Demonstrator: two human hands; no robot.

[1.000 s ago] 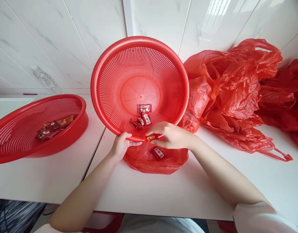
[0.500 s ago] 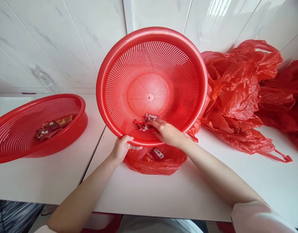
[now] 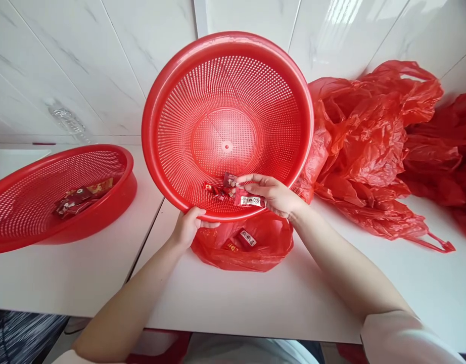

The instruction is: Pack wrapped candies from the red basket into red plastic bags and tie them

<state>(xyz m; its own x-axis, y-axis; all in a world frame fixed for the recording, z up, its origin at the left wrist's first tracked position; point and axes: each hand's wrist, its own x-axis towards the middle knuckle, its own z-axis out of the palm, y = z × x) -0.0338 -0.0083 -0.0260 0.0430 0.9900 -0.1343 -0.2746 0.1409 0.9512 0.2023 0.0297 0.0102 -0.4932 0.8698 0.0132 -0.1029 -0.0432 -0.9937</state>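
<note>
A round red plastic basket (image 3: 227,121) with a mesh wall is tilted so its mouth faces me. My left hand (image 3: 186,227) grips its lower-left rim, thumb over the edge. Inside the lower rim, my right hand (image 3: 276,196) has its fingers closed on a red candy packet (image 3: 250,199) with a white label. Its index fingertip is at a darker candy packet (image 3: 230,179). Several small red wrapped candies (image 3: 218,191) lie beside these. Below the rim, an open red plastic bag (image 3: 233,260) contains a few packets, including a red one with a white label (image 3: 248,237).
Another red basket (image 3: 104,212) with several packets stands at the left. Crumpled red plastic bags (image 3: 369,141) are heaped at the right. A clear plastic bottle (image 3: 68,121) is by the tiled wall. The white table (image 3: 293,308) has a seam on the left.
The basket has shifted slightly up and left with my left hand. My right hand has moved a little right and up, and a white-labelled red packet now shows in its fingers.
</note>
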